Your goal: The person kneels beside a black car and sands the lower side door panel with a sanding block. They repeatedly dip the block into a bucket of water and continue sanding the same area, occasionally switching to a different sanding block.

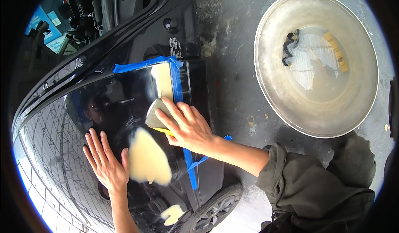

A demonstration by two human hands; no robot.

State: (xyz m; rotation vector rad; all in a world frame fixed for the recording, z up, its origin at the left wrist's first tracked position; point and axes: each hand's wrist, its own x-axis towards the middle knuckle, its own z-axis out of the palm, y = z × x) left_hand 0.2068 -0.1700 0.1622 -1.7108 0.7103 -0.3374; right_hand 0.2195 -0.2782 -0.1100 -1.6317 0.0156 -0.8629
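Observation:
My right hand (190,127) presses a sanding pad (159,116), grey with a yellow edge, onto a black car body panel (118,108). The pad lies just below a strip of cream body filler (164,80), bordered by blue masking tape (177,86). Flat on the panel, fingers extended, rests my left hand (109,164), beside a larger cream filler patch (149,158). A smaller patch (172,215) is near the wheel. Whitish residue shows on the black paint around the strip.
A large metal basin (268,86) stands on the grey floor at right, holding cloudy water, a curled dark strip and a yellow piece. The car's wheel (215,212) is at the bottom. A loose tape end (228,137) sticks out by my right forearm. The open door area is upper left.

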